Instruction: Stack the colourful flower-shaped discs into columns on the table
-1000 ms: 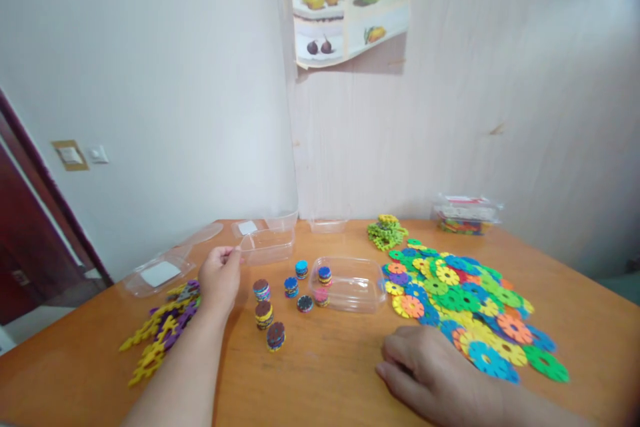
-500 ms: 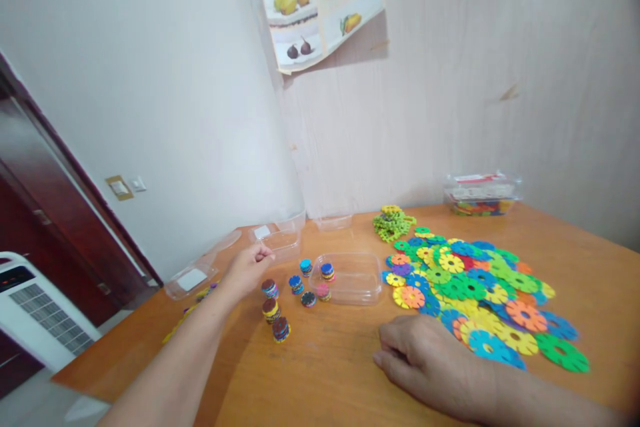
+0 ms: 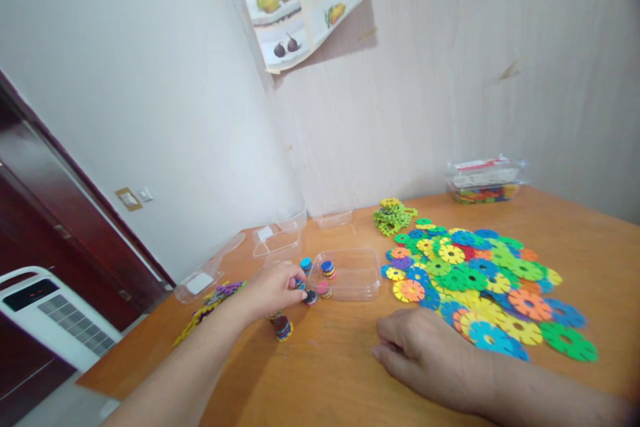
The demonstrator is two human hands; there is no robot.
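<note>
My left hand [image 3: 277, 285] reaches in among small stacks of round chips, its thumb and fingers closed around a blue chip stack [image 3: 299, 283]. A dark-topped chip stack [image 3: 311, 297] lies just past the thumb. Below the hand is a brown-topped chip stack [image 3: 283, 327], with another stack partly covered by the hand. A light-blue chip stack [image 3: 306, 265] stands behind the fingertips. Loosely curled into a fist, my right hand [image 3: 425, 353] rests on the table beside flower-shaped plastic discs [image 3: 470, 280]; nothing shows in it.
A clear plastic tray [image 3: 357, 273] sits mid-table, with a blue-topped stack [image 3: 327, 269] and a pink-topped stack [image 3: 325, 289] at its left end. Green linked pieces [image 3: 394, 219] and a lidded clear box [image 3: 487, 180] stand farther back. Yellow and purple pieces [image 3: 213, 303] lie left of my forearm.
My left hand has come down and to the right, from behind the brown-topped stacks to the blue stack, and closed around it. The right hand stays put. The view has shifted slightly.
</note>
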